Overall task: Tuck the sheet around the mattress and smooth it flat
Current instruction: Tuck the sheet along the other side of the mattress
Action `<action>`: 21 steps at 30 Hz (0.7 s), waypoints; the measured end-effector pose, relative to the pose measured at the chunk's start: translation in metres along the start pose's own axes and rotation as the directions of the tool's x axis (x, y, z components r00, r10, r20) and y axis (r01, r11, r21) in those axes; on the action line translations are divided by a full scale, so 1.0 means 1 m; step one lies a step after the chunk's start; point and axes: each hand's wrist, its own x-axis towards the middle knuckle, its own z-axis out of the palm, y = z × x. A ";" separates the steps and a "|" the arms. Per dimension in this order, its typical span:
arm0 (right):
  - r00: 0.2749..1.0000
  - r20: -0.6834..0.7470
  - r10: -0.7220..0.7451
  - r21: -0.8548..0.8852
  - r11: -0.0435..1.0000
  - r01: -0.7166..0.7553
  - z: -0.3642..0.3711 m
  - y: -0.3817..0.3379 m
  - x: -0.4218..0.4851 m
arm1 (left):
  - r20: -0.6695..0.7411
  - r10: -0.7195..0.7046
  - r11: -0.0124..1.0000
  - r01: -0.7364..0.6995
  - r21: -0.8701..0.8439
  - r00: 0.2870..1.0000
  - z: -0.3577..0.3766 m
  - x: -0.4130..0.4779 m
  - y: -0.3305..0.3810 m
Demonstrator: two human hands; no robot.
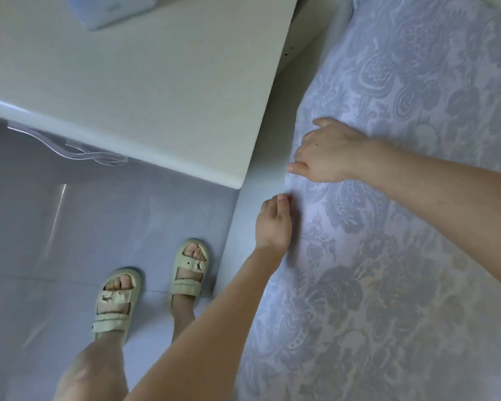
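Bed [243,227] taken as our reference; we look down along its near side.

- Sheet [402,256]: pale blue with a grey floral damask pattern. It lies spread over the top of the bed and reaches its near edge. We note small puckers at that edge, between the two hands.
- Left hand [274,224]: at the bed's near edge. Fingers are curled with the thumb drawn in against them, grasping the sheet's border, as far as we can see.
- Right hand [327,151]: further along the same edge, towards the head of the bed. The palm is on the sheet and the thumb lies out along the edge. Its fingers bend down over the side out of sight, so we cannot tell whether they clutch cloth or only press it.
- Counter [145,91]: white, close alongside the bed, one rounded corner near the bed's side. A pale blue box [110,10] sits on its far part.
- Floor [70,227]: pale tile beside the bed. Two feet in cream sandals [188,267] stand there, the nearer foot just beside the bed's side panel.
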 end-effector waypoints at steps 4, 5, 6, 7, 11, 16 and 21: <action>0.999 -0.003 -0.036 0.027 0.999 0.036 0.002 0.001 0.012 | 0.002 0.035 0.998 -0.035 0.053 0.999 0.000 -0.008 0.000; 0.994 -0.103 -0.049 0.043 0.998 0.054 0.006 0.002 0.008 | 0.002 0.038 0.997 -0.038 0.060 0.999 0.000 -0.009 -0.001; 0.970 -0.230 -0.076 0.042 0.995 0.088 0.012 0.005 0.002 | 0.003 0.035 0.998 -0.035 0.057 0.999 -0.001 -0.012 -0.002; 0.939 -0.330 -0.095 0.041 0.993 0.115 0.019 0.009 -0.005 | 0.003 0.027 0.998 -0.027 0.050 1.000 -0.002 -0.014 -0.004; 0.878 -0.461 -0.129 0.055 0.983 0.174 0.032 0.018 -0.019 | -0.093 0.089 0.994 -0.083 0.068 0.992 -0.004 -0.026 -0.016; 0.921 -0.340 -0.189 0.055 0.974 0.220 0.018 0.013 -0.010 | -0.065 -0.102 0.991 0.107 0.082 0.993 -0.009 -0.021 -0.032; 0.935 -0.280 -0.217 0.097 0.963 0.252 0.014 0.014 -0.013 | 0.056 -0.335 0.916 0.339 -0.214 0.940 -0.015 0.002 -0.035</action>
